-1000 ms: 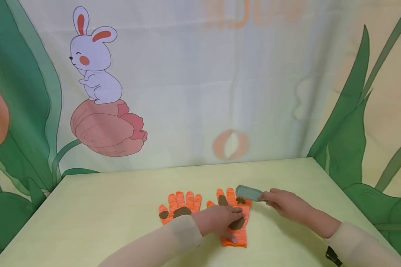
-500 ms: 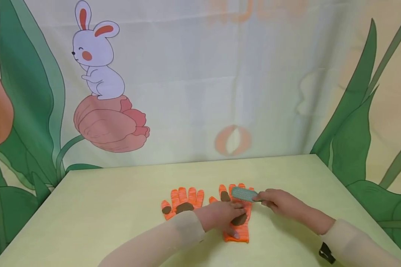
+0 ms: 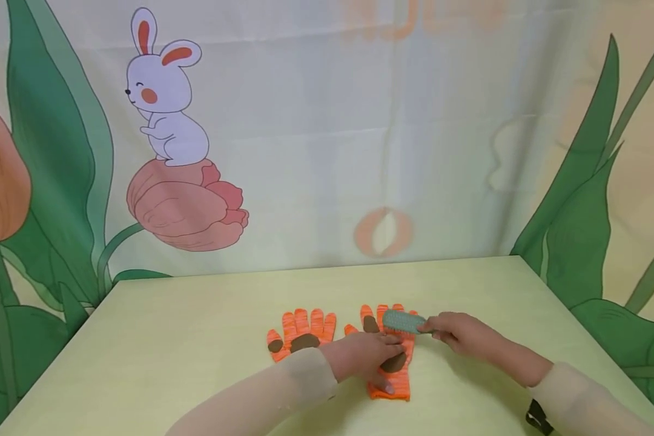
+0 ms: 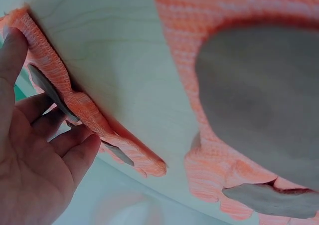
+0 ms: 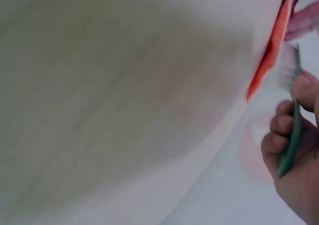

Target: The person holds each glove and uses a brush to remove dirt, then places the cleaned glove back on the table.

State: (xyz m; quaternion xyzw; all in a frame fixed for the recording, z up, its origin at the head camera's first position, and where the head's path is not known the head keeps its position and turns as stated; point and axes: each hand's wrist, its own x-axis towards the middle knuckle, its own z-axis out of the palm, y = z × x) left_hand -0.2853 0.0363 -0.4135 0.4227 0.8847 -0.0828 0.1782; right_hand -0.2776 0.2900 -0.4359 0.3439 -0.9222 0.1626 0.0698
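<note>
Two orange knit gloves with brown clay-like patches lie fingers-away on the table. My left hand (image 3: 366, 356) rests on the palm of the right-hand glove (image 3: 393, 386), beside its large brown patch (image 3: 395, 363); in the left wrist view the hand's fingers (image 4: 77, 155) are extended along that patch. My right hand (image 3: 464, 334) grips a green brush (image 3: 403, 322) by its handle. The bristles face down over the base of this glove's fingers, and the brush head hides part of them. To the left lies the other glove (image 3: 301, 325), partly covered by my left forearm.
The pale wood-patterned table (image 3: 196, 339) reaches back to a hanging cloth (image 3: 305, 151) printed with a rabbit and plants. A black band (image 3: 537, 418) shows below the right sleeve.
The brush has moved left from the glove's right edge onto its finger bases, now covering a small dark patch visible earlier. The left hand stays on the glove. The head view has shifted slightly.
</note>
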